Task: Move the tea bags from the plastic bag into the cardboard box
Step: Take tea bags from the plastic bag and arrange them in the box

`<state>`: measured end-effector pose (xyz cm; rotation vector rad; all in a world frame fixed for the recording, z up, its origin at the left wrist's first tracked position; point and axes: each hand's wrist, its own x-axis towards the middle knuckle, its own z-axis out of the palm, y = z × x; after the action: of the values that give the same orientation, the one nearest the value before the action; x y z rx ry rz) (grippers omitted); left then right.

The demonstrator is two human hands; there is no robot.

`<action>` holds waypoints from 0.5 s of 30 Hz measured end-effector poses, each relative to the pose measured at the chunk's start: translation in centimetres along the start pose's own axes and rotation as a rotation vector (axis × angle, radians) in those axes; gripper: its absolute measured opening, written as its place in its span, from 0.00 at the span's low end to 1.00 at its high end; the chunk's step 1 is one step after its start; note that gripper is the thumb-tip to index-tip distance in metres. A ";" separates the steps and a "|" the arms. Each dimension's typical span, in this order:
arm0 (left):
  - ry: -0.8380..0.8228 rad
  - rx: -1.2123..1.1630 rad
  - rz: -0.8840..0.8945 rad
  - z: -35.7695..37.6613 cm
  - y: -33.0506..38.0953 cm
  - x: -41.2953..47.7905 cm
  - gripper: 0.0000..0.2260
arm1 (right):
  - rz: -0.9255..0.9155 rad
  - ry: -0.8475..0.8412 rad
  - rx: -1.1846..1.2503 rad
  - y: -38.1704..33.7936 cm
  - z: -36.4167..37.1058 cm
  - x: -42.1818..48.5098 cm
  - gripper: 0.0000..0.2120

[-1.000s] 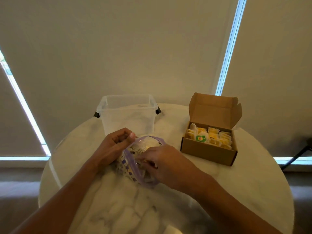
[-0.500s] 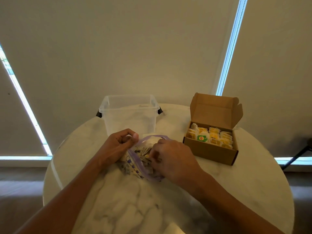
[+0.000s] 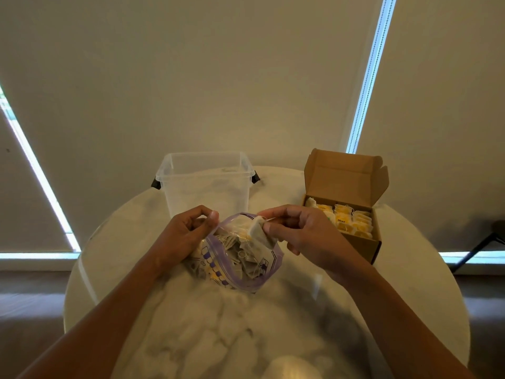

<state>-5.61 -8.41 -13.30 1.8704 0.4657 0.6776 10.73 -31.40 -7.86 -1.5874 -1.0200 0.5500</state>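
Marble table [image 3: 396, 310], round and glossy, with one tea bag [image 3: 259, 235] held just over the plastic bag [image 3: 240, 272]

One right hand [image 3: 308, 239] pinches the soft, pale, square tea bag between thumb and curled fingers; the left hand [image 3: 185, 236] grips the crinkled clear bag's purple zip rim, fingers curled; more tea bags lie heaped inside, too jumbled to count; one brown cardboard box [image 3: 363, 247], lid flap upright, stands right of it, partly behind the right hand, holding rows of yellow-tagged bags; one clear, squarish plastic tub [image 3: 207, 184] stands behind.
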 end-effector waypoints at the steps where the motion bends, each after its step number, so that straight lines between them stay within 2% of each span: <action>1: -0.003 0.009 -0.004 0.0 0.1 -0.1 0.18 | -0.014 0.013 -0.016 0.1 0.0 0.1 0.08; 5: 0.003 0.030 -0.011 -0.1 0.2 -0.2 0.17 | -0.051 -0.020 -0.049 0.0 -0.3 0.2 0.04; 15: 0.003 0.071 0.012 -0.1 0.2 0.0 0.16 | -0.123 -0.066 0.089 0.4 -1.9 0.3 0.02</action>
<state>-5.69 -8.42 -13.05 1.9402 0.4866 0.6792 12.51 -32.18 -7.68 -1.4261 -1.1194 0.5591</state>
